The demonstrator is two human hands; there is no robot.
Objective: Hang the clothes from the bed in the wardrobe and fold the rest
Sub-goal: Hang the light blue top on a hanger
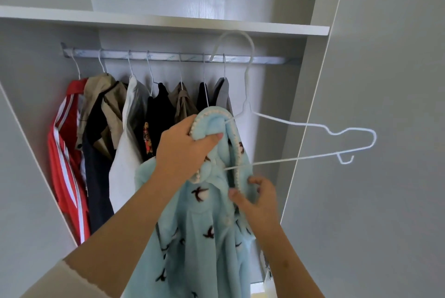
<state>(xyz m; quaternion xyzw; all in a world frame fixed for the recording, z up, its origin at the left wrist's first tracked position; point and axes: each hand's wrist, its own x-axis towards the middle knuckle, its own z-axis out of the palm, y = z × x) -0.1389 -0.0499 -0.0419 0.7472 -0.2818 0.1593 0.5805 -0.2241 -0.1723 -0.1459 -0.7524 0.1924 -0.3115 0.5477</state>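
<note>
— Where are your hands?

— Both are raised in front of the open wardrobe, forearms running up from the bottom of the frame. My left hand (185, 143), at the centre, has its fingers curled over the bunched collar of a fluffy light-blue garment with small dark bird shapes and a white beaded trim (204, 225), thumb pressed into the fabric. My right hand (258, 197), lower and to the right, pinches the trimmed edge between thumb and fingertips.

— And the hanger?

— The thin white wire hanger (313, 138) is partly inside the garment: its left end is hidden in the cloth, its right shoulder sticks out toward the grey wardrobe door (385, 81) on the right. Its hook is up in front of the silver metal rail (168, 55), under the white shelf (144, 19); I cannot tell whether it is on the rail.

— What's already there?

— A row of hung clothes at the left: a red jacket with white stripes (65, 153), then beige, white, black and grey pieces.
</note>
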